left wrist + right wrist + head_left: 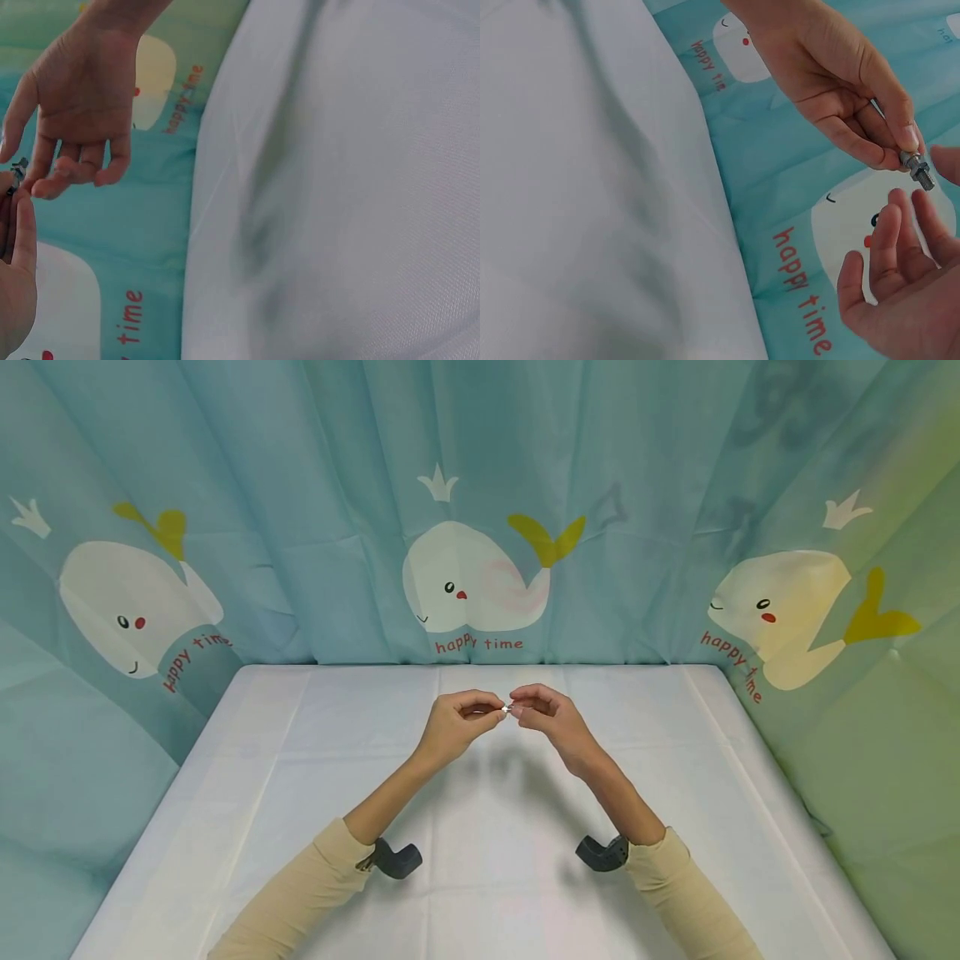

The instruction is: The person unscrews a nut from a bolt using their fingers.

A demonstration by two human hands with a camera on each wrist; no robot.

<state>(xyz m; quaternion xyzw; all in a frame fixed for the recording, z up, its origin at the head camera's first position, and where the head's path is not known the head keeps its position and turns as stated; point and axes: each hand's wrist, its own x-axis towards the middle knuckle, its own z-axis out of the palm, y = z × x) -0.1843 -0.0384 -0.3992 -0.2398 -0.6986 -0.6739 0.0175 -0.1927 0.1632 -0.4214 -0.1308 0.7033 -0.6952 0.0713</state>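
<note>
A small silvery metal bolt point(919, 170) with a hex collar and a threaded end is pinched between the thumb and index finger of my left hand point(456, 725). Its threaded end points toward my right hand point(557, 722). In the right wrist view, the right thumb and fingertips point(919, 196) stand spread around that end, with a small gap to the threads. The left wrist view shows the right palm facing the camera, fingers loosely bent, while the left hand point(16, 262) is cut off by the frame's edge. Both hands are raised over the far part of the table.
A white cloth covers the table point(360, 710), and the hands' shadows fall on it. Behind and beside it hangs a blue-green curtain point(337, 585) printed with whales. A dark curved mount point(399, 860) juts inward from the left wrist, another mount point(602, 854) from the right.
</note>
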